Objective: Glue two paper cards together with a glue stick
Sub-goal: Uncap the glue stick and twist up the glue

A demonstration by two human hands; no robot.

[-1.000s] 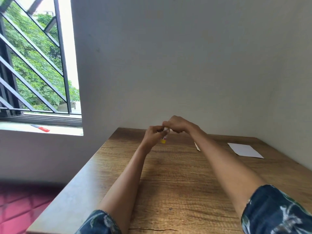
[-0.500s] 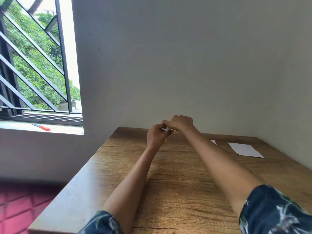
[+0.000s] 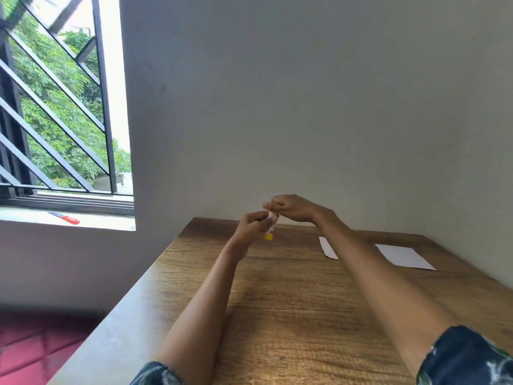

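Note:
A small glue stick (image 3: 269,230) with a yellow base hangs upright above the far part of the wooden table (image 3: 291,295). My left hand (image 3: 251,226) grips its body, and my right hand (image 3: 291,208) pinches its top end from above. Two white paper cards lie flat on the table: one card (image 3: 327,247) is partly hidden behind my right forearm, the other card (image 3: 404,255) lies to the right near the wall.
A grey wall stands just behind the table and along its right side. A barred window (image 3: 55,107) is at the left, with a red and blue object (image 3: 65,217) on its sill. Red floor (image 3: 33,345) lies below the table's left edge.
Both hands stayed together on the glue stick and rose slightly. The stick's yellow base, hidden half a second ago, shows below my left hand again.

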